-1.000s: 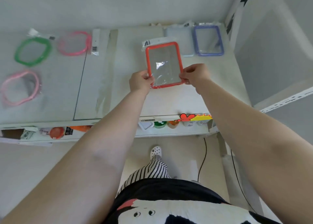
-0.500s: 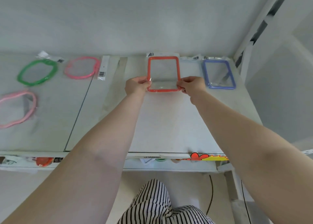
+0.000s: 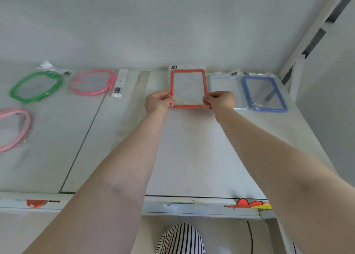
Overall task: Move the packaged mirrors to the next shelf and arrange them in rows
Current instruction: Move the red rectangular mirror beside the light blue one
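A packaged rectangular mirror with a red frame (image 3: 189, 72) lies at the back of the white right-hand shelf (image 3: 192, 157), its top at the rear wall. My left hand (image 3: 158, 102) pinches its lower left corner and my right hand (image 3: 221, 101) pinches its lower right corner. To its right lie a pale blue framed mirror (image 3: 224, 79) and a dark blue framed mirror (image 3: 265, 109), side by side in the same row. On the left shelf (image 3: 48, 157) lie a green round mirror (image 3: 35, 86) and two pink ones (image 3: 93, 82) (image 3: 14, 129).
A seam (image 3: 86, 134) divides the two shelves. A barcode strip (image 3: 119, 82) lies beside the seam. A metal upright (image 3: 307, 36) bounds the shelf on the right. Orange and yellow stickers (image 3: 249, 203) mark the front edge. The floor and a black cable (image 3: 251, 236) show below.
Both hands carried the red mirror away from me and set it down against the back wall, left of the pale blue one. The camera view tilted up.
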`<state>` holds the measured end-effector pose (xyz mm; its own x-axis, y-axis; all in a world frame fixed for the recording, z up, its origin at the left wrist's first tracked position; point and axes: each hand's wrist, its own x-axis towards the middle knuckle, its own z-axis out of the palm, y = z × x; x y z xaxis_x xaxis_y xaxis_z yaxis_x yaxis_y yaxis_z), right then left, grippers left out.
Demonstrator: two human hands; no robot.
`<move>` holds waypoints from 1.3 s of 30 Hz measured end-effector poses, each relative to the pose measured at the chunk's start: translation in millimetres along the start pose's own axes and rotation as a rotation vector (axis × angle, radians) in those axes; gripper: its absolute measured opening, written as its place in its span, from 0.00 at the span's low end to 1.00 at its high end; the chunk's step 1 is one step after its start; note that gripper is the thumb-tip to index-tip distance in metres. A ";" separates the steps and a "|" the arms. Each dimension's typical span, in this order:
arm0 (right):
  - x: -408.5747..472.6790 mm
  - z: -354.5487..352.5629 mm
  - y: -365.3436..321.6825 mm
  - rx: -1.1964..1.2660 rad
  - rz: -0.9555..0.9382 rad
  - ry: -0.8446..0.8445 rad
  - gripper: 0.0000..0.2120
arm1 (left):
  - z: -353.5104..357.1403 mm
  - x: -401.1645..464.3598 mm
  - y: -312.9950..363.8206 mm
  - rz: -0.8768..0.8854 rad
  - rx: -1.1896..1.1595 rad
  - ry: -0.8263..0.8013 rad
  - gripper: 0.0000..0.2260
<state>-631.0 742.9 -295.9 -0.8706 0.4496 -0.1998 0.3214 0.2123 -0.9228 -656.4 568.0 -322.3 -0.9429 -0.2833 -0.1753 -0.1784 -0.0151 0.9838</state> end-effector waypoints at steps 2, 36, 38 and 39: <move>2.8 5.3 -1.6 -0.031 -0.008 0.029 0.10 | -0.4 4.7 -3.4 -0.003 0.002 0.002 0.13; 19.9 -0.1 38.8 -0.411 -0.122 0.164 0.24 | 9.9 -6.6 -3.0 0.242 0.436 -0.235 0.26; 20.8 -0.9 39.7 -0.391 -0.123 0.162 0.23 | 11.9 -6.1 -5.5 0.256 0.439 -0.209 0.26; 21.0 -1.2 40.0 -0.381 -0.122 0.161 0.23 | 12.6 -5.9 -6.5 0.260 0.442 -0.200 0.27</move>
<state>-636.0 761.9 -336.6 -0.8513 0.5245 -0.0145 0.3604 0.5644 -0.7427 -653.2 581.8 -328.1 -0.9990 -0.0359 0.0258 0.0070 0.4475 0.8942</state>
